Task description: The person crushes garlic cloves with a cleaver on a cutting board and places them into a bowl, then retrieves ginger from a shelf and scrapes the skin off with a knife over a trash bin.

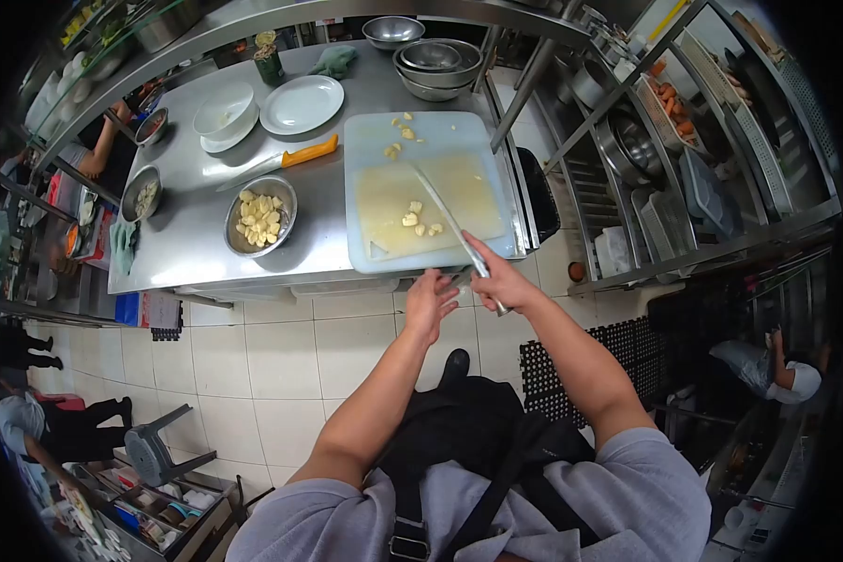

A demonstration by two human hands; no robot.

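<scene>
My right hand (502, 279) is wrapped around the metal handle of a long knife (445, 208). Its narrow blade slants forward and left over a pale cutting board (365, 131). Beside the handle, just off the board's front edge, my left hand (427, 305) has its fingers apart and holds nothing. Pale yellow pieces, resembling peeled garlic cloves (410, 219), lie in a small group left of the blade. More such pieces (392, 150) are scattered near the blade's tip and the far side. A steel bowl (288, 236) to the left contains many similar pieces.
An orange-handled knife (309, 152) lies behind the bowl. White plates (302, 105), a white bowl (225, 110) and stacked steel bowls (437, 70) stand further back. A metal post (525, 89) and rack (618, 272) flank the board's right. Other people (37, 421) are at the sides.
</scene>
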